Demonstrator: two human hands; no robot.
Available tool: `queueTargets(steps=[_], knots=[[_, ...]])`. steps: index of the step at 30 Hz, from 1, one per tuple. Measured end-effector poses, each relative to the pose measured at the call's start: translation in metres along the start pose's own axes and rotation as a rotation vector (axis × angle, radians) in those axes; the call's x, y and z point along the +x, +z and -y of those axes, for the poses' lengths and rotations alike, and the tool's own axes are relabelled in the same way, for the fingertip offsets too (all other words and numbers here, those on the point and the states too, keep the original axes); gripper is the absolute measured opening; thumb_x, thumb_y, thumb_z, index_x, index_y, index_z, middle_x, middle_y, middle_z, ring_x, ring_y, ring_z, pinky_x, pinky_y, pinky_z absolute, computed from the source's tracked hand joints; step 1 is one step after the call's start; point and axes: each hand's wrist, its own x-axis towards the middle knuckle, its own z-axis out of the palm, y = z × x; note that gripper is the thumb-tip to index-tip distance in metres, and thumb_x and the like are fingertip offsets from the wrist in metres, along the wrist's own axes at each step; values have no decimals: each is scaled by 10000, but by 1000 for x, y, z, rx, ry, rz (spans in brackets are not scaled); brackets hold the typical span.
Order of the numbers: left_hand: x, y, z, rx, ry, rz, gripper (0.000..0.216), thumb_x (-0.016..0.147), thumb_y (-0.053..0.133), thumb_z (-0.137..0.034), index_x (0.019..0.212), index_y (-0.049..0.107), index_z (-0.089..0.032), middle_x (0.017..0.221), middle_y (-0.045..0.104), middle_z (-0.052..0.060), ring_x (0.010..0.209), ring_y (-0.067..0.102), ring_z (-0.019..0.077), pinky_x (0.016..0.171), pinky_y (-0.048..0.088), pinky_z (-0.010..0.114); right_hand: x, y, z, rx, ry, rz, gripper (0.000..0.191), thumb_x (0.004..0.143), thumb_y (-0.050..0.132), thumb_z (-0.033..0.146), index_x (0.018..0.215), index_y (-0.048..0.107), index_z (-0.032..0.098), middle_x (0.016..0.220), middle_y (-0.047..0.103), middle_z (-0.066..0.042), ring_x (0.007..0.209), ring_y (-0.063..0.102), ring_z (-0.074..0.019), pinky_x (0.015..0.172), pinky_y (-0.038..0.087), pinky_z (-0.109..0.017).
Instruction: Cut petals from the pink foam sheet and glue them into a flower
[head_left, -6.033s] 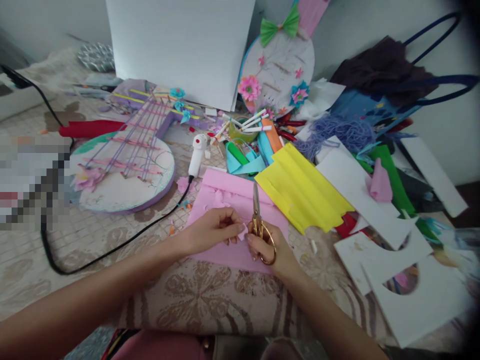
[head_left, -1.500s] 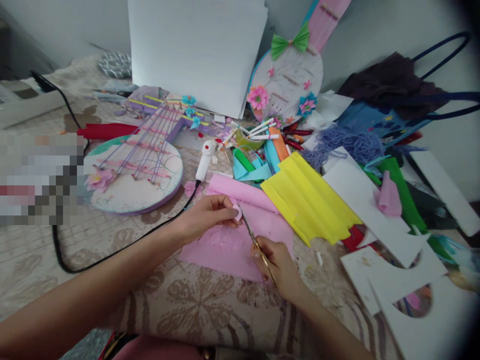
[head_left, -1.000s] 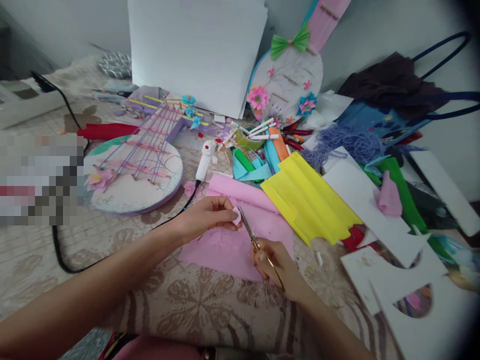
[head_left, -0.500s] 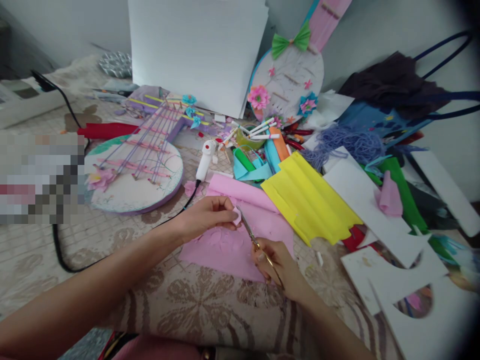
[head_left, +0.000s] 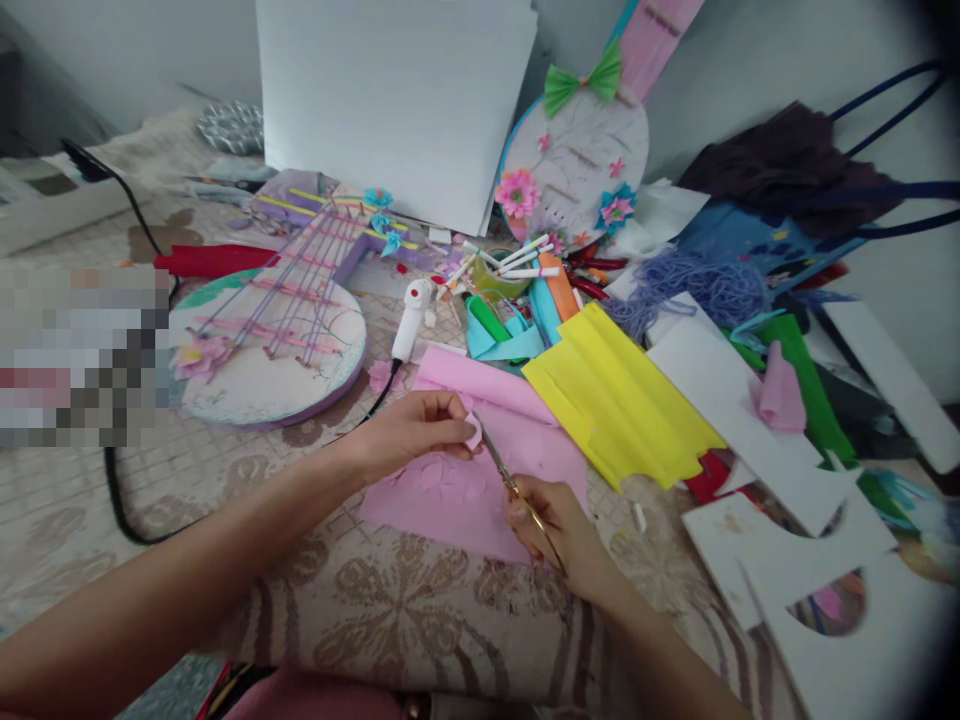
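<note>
Between thumb and fingers, my left hand (head_left: 431, 425) pinches a small piece of pink paper (head_left: 472, 432). My right hand (head_left: 551, 520) grips a pair of gold-handled scissors (head_left: 501, 462), whose blades point up and left, with the tips at the edge of that piece. Whether the blades are parted is hard to make out. Beneath both hands lies a sheet of pink crepe paper (head_left: 480, 510), rolled along its far edge. Several small pink cuttings (head_left: 442, 475) rest on it, partly behind my left hand.
A white glue gun (head_left: 410, 320) with a black cord lies beyond my left hand, beside a decorated round stringed instrument (head_left: 277, 350). Yellow crepe paper (head_left: 622, 395) and white board offcuts (head_left: 817, 640) cover the right. Another decorated instrument (head_left: 577, 165) leans against the wall.
Almost nothing differs. Both hands, the pink piece and the scissors keep nearly the same position, with the scissor tips still at the paper.
</note>
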Motion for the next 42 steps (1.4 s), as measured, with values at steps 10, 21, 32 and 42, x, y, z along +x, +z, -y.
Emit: queueTargets(steps=[10,21,32,42], knots=[[-2,3,-1,23,28,-51,174,725,648,-232,685,511,-133,649,588,-11,579,524,67,577,407,207,-1,3,2,206,12,-3,461,807,402,621,669,429,181,437,321,84,359,279,-61,362,248,-194],[-3,17,7,-6,82,-171,181,712,665,-229,725,514,-130,618,606,-8,550,537,78,566,419,221,-1,7,5,142,-46,-6,453,843,349,600,748,454,170,546,368,50,483,351,-93,465,299,-227],[-4,24,15,-87,118,-213,181,750,631,-220,705,472,-146,679,650,17,659,615,116,682,468,264,2,9,5,46,-35,-53,495,796,360,660,656,411,188,487,325,65,432,312,-86,417,237,-227],[-4,24,15,-120,117,-222,204,729,651,-221,685,466,-148,670,651,21,651,622,124,676,475,272,3,8,2,28,-29,-69,459,810,393,618,644,410,191,475,354,60,424,325,-85,410,257,-220]])
